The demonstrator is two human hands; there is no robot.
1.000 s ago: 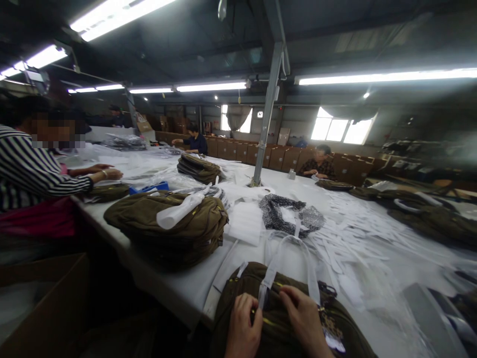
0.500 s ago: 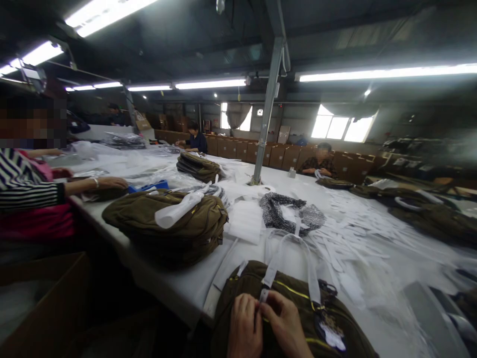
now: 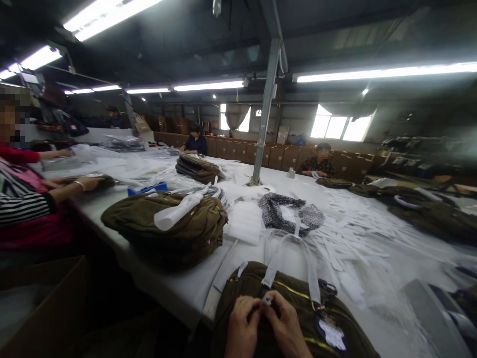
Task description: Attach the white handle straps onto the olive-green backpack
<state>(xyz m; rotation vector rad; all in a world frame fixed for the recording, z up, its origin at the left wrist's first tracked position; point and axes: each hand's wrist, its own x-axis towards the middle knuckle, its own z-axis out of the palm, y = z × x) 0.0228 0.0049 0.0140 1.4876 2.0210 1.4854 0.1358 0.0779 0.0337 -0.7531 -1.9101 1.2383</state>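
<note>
From the head camera, an olive backpack (image 3: 290,318) lies at the near edge of the long white table (image 3: 186,288), right under the person. Both hands meet on top of the backpack, just behind its gold zipper. The left hand (image 3: 242,330) is curled, its fingertips pinched on a small white wrapper (image 3: 267,300) that sits around what looks like the zipper pull. The right hand (image 3: 285,330) is curled the same way, thumb and forefinger closed on that same wrapper from the other side. The backpack's carry handle (image 3: 294,258), sleeved in clear plastic, arches up beyond the hands, and a paper tag (image 3: 333,338) lies on the backpack to the right of them.

To do this well, I judge both pinches should stay close to the pull, with the wrapper kept snug and the backpack left flat so that the zipper does not slide.

Left of the backpack lies a stack of olive bags (image 3: 167,223) with a white foam sleeve on top. Farther left along the table, a person in a striped sleeve (image 3: 26,211) works on another bag.
</note>
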